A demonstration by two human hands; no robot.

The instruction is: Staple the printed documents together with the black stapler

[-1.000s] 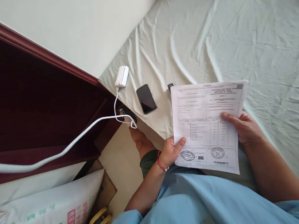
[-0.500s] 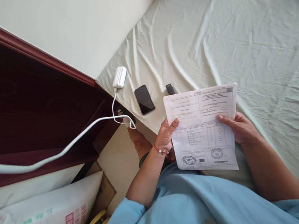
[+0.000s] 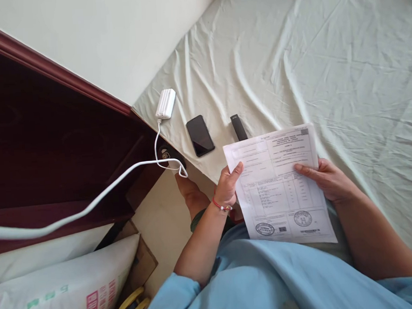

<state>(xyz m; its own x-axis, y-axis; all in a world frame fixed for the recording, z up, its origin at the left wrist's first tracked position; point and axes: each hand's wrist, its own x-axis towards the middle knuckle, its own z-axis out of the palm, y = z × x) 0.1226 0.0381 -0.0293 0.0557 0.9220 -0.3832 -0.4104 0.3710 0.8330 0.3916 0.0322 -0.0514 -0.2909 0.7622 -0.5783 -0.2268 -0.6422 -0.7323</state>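
Observation:
I hold a printed paper form (image 3: 279, 187), with tables and two round stamps near its bottom, over my lap above the bed's edge. My left hand (image 3: 227, 186), a red string on its wrist, grips the sheet's left edge with the thumb on top. My right hand (image 3: 326, 179) grips the right edge, thumb lying across the page. Just beyond the sheet's top left corner a small black stick-shaped device (image 3: 238, 127) lies on the sheet.
A black phone (image 3: 200, 135) and a white power bank (image 3: 166, 103) with a white cable (image 3: 89, 207) lie on the pale green bed sheet (image 3: 325, 47). A dark wooden headboard (image 3: 49, 137) stands left. A printed sack (image 3: 60, 292) and my foot (image 3: 191, 193) are on the floor.
The paper has dropped lower and closer to me and tilted a little clockwise, uncovering the black device. My left hand moved from the sheet's lower left corner up to its left edge.

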